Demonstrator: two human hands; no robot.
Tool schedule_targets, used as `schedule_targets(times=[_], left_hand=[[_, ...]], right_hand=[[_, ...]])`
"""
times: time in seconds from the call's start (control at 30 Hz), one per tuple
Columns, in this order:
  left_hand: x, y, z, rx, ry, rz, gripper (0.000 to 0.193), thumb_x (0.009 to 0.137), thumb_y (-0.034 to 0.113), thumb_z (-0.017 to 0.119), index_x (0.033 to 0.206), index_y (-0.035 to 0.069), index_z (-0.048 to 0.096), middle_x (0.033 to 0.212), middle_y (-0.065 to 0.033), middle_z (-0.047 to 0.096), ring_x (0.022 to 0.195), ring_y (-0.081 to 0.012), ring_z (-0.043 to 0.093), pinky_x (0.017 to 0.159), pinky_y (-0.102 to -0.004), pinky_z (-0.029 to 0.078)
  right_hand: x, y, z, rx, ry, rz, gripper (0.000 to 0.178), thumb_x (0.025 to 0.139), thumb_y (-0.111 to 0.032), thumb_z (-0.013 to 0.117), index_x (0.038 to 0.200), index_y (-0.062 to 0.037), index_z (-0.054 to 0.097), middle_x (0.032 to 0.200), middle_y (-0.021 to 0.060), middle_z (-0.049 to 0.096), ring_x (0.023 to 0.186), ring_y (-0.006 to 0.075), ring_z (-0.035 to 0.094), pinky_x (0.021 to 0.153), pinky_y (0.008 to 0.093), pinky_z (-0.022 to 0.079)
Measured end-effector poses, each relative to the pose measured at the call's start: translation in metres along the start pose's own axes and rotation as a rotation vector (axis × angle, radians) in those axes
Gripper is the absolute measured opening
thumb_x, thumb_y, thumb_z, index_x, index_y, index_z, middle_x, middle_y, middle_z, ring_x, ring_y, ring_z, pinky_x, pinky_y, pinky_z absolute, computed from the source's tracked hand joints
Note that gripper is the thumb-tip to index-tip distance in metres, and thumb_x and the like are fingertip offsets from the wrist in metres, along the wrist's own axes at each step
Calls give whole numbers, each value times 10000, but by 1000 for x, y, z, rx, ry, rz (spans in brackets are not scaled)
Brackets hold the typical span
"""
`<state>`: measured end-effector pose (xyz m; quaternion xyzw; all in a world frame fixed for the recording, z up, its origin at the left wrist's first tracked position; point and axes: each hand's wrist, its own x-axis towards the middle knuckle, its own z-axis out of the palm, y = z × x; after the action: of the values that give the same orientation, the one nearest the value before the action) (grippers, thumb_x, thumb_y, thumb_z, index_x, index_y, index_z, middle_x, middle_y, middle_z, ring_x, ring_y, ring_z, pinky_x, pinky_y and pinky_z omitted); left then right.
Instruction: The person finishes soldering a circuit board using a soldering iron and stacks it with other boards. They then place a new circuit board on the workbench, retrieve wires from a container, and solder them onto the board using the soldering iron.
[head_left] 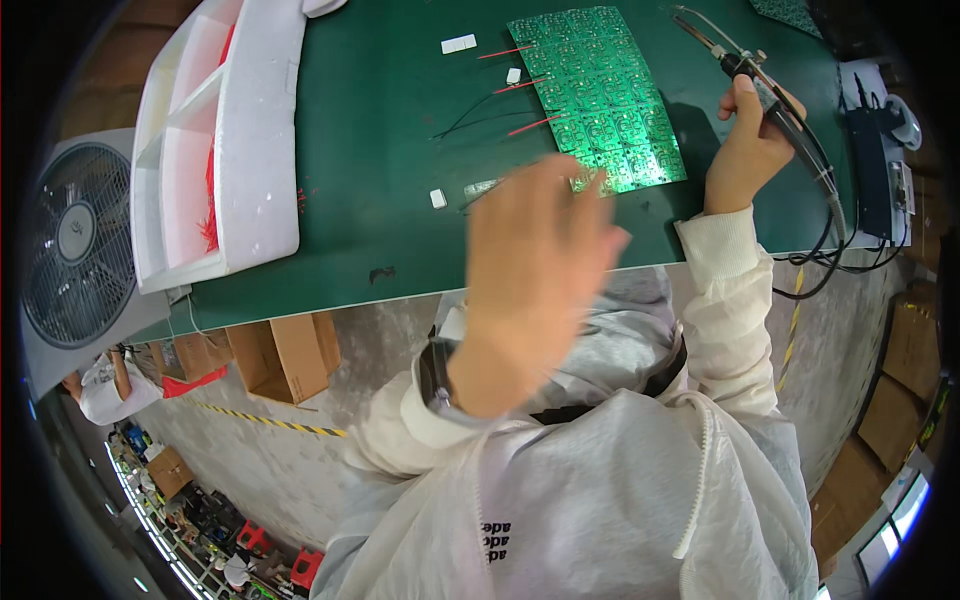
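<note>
My right hand (pixel 752 140) is wrapped round a soldering iron (pixel 781 112) with a thin metal feed tube along it. Its tip points up and left, past the right edge of a green circuit board panel (pixel 612 95). Red wires (pixel 532 127) stick out from the panel's left edge. Motion smears my left hand (pixel 535 270), which hovers over the near table edge and hides the panel's lower left corner. Whether its fingers hold anything cannot be made out. Dark wires (pixel 470 125) and small white blocks (pixel 438 199) lie left of the panel.
A white foam tray (pixel 270 150) with red wires in its compartments stands on the green table (pixel 385 215) at left, beside a fan (pixel 77 235). At right are a black soldering station (pixel 875 170) and looping cables (pixel 835 260). A cardboard box (pixel 290 365) stands on the floor.
</note>
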<state>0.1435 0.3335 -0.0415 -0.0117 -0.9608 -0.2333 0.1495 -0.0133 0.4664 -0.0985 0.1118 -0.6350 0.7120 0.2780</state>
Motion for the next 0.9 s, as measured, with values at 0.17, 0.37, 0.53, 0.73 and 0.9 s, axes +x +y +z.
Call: schedule_targets(times=[0.17, 0.37, 0.53, 0.73, 0.9], left_hand=[[-38, 83, -18, 358, -242, 211, 224, 665, 214, 559, 844, 84, 521, 860, -51, 501, 798, -192, 474, 703, -338, 375], [-84, 102, 3, 1078, 39, -753, 251, 654, 254, 540, 838, 84, 533, 839, -44, 512, 716, -183, 481, 665, -293, 377], [-88, 126, 9, 1003, 16, -800, 258, 667, 253, 531, 860, 83, 528, 855, -51, 513, 740, -188, 481, 682, -297, 378], [-89, 133, 17, 984, -24, -874, 266, 682, 252, 520, 887, 82, 523, 875, -60, 514, 769, -194, 480, 702, -302, 380], [-81, 135, 22, 985, -21, -940, 273, 695, 251, 512, 910, 82, 518, 891, -67, 514, 793, -198, 479, 719, -306, 381]], right_hand=[[3, -6, -1, 16, 11, 45, 243, 726, -66, 621, 879, -6, 442, 694, 63, 525, 549, 93, 503, 485, 187, 409], [-2, 6, -2, 2, 14, 44, 233, 721, -36, 619, 868, -12, 440, 708, 57, 527, 573, 87, 501, 498, 189, 406], [3, 4, 2, 59, 10, -14, 223, 719, -23, 613, 861, -4, 442, 751, 58, 532, 632, 89, 512, 563, 193, 424], [1, 12, 6, 23, -1, -46, 227, 727, -67, 615, 867, -20, 442, 700, 58, 540, 536, 85, 502, 454, 182, 393], [4, 7, -7, 42, 13, -7, 221, 712, -40, 616, 865, -7, 460, 764, 50, 530, 637, 71, 493, 575, 184, 408]])
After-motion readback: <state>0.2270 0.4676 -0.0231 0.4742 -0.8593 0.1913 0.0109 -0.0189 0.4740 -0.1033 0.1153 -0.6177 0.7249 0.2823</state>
